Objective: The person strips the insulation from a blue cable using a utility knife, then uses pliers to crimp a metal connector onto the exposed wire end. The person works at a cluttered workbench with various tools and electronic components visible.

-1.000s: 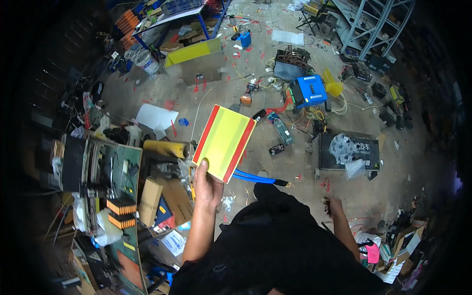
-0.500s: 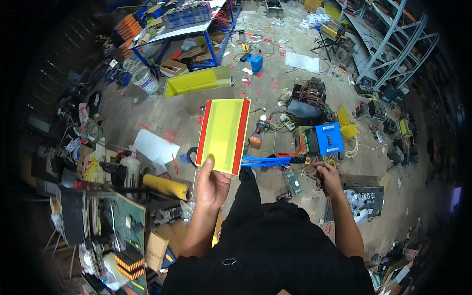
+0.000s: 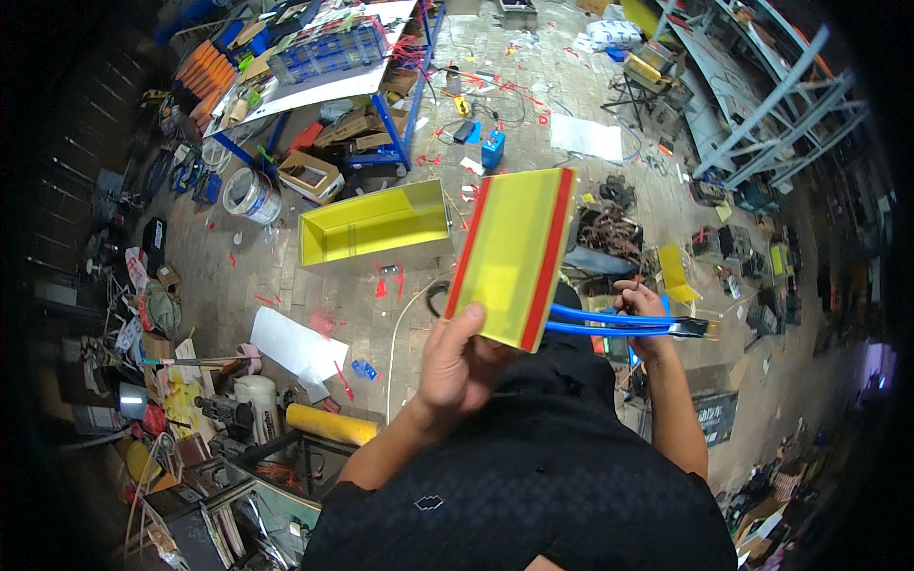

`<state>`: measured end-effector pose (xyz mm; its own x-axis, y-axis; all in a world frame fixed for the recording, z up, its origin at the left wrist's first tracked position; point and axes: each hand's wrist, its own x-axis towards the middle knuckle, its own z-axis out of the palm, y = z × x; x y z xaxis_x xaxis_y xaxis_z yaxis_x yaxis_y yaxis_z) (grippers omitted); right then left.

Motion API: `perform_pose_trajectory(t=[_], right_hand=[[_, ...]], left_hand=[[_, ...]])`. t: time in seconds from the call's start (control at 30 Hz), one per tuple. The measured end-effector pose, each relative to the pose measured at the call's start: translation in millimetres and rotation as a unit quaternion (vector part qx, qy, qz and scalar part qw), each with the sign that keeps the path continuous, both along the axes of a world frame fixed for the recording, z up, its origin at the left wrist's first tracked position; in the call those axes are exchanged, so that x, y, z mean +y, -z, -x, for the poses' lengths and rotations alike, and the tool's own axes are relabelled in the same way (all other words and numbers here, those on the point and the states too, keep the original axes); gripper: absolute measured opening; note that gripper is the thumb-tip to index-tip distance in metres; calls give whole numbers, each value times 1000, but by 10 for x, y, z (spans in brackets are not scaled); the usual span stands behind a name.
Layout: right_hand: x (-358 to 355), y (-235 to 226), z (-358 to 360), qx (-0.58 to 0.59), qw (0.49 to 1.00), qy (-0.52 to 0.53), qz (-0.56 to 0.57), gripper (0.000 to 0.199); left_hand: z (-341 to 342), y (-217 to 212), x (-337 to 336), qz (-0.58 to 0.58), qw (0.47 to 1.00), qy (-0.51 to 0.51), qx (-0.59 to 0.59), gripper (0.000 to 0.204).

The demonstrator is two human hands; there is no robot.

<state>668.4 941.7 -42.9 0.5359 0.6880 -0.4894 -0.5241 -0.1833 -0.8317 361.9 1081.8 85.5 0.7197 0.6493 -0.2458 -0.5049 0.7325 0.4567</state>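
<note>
My left hand (image 3: 457,371) grips the lower edge of a flat yellow panel (image 3: 512,252) with red strips along its two long sides, thumb on the front face. The panel is tilted up in front of me. Two blue cables (image 3: 609,324) come out from behind its right side and end in a black sleeve (image 3: 689,327) with bare tips. My right hand (image 3: 645,319) is beside these cables with its fingers curled together. Whatever those fingers hold is too small to make out. A blue case behind that hand is mostly hidden.
An open yellow-lined metal box (image 3: 376,228) lies on the floor ahead, with a white bucket (image 3: 252,195) to its left. A blue-framed table (image 3: 314,81) stands far left, metal shelving (image 3: 762,105) far right. A yellow cylinder (image 3: 330,423), white sheets (image 3: 297,350) and scraps are scattered about.
The panel and its cables have moved right across the view, and the cables now pass in front of my right hand. My view has shifted, so the yellow-lined box shows more of its inside.
</note>
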Motion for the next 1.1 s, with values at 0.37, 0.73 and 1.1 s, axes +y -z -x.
perform_pose_trajectory(t=[0.37,0.73,1.1], right_hand=[[3165,28,-1352,-6,986,-90,-138,47],[6493,-296,-2787,314,832,-408,-206,86],[7740,-732,-3624,0,906,-347,-243,54]], left_hand=[[-1707,-7,2173,119,981,103,-113,64],[-3821,283,4736,171,973,52,-146,57],[-4849,-122,6359,124,963,119,-206,54]])
